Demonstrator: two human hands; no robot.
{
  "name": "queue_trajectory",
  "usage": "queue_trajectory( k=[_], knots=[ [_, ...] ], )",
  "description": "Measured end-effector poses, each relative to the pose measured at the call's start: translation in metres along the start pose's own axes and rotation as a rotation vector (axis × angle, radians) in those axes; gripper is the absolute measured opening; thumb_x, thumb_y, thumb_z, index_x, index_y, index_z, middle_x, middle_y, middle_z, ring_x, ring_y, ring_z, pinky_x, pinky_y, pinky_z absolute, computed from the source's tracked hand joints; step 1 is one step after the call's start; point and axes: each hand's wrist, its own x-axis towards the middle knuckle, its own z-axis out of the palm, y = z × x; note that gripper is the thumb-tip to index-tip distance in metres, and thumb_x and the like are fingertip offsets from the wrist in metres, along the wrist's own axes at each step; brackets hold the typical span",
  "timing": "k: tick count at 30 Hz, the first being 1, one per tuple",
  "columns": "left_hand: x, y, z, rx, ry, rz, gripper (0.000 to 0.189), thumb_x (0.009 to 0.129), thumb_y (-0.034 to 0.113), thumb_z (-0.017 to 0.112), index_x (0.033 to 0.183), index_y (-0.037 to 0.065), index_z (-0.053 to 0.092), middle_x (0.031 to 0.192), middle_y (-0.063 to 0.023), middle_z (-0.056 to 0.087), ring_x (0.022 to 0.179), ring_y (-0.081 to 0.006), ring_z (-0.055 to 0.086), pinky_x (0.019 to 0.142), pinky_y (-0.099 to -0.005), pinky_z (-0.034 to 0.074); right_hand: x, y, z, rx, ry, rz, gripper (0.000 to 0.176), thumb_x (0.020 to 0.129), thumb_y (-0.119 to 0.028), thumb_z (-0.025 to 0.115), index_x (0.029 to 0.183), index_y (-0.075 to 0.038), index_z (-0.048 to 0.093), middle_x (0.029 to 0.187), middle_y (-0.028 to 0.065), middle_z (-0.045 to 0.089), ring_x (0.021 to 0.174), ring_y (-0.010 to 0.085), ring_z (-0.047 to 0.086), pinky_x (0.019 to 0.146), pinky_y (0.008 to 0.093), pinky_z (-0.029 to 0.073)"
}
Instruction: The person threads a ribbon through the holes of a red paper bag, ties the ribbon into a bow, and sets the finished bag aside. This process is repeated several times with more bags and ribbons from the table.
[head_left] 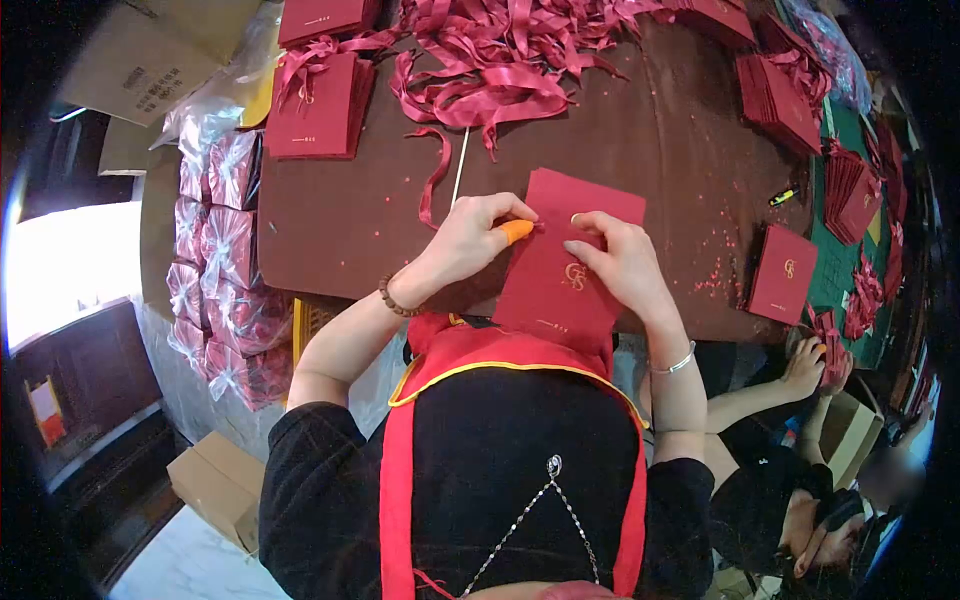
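While the left hand, grip unclear, and right hand, finger and thumb parted, probably steady it, the flat red gold-lettered paper bag lies beneath them, glossy crimson ribbons heaped within reach ahead

1. A yellow-and-black marker lies on the brown tabletop, near its right edge.
2. Plastic-wrapped bundles are stacked beside the tabletop's left edge.
3. A cardboard box sits at lower left.

A brown table bears bag stacks at upper left and right, ribbons at top centre, a red bag mid-frame, a marker at right.
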Motion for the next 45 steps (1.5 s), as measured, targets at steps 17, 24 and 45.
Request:
queue_trajectory(
  k=[17,24,45],
  knots=[
    [-0.007,0.007,0.025,0.218,0.056,0.162,0.014,0.08,0.006,0.062,0.093,0.001,0.064,0.088,-0.0151,0.065,0.084,-0.0268,0.064,0.074,-0.0345,0.049,-0.003,0.019,0.0,0.282,-0.182,0.118,0.031,0.084,-0.015,0.062,0.109,0.005,0.058,0.097,0.0066,0.063,0.09,0.0111,0.055,0.081,0.0257,0.044],
    [-0.003,0.004,0.032,0.29,0.049,0.25,0.014,0.08,0.007,0.06,0.093,0.002,0.064,0.088,-0.0151,0.064,0.085,-0.0302,0.061,0.075,-0.0371,0.048,-0.007,0.013,-0.001,0.236,-0.168,0.069,0.034,0.082,-0.014,0.064,0.11,0.005,0.058,0.099,0.0075,0.063,0.091,0.0112,0.056,0.081,0.0257,0.045],
    [-0.004,0.012,0.033,0.352,0.012,0.317,0.01,0.079,0.005,0.061,0.089,0.003,0.062,0.085,-0.0124,0.063,0.085,-0.0294,0.06,0.073,-0.0377,0.048,-0.013,0.007,-0.003,0.372,-0.197,0.091,0.031,0.081,-0.01,0.062,0.109,0.005,0.058,0.089,0.0041,0.061,0.081,0.0083,0.054,0.072,0.0234,0.044]
  ],
)
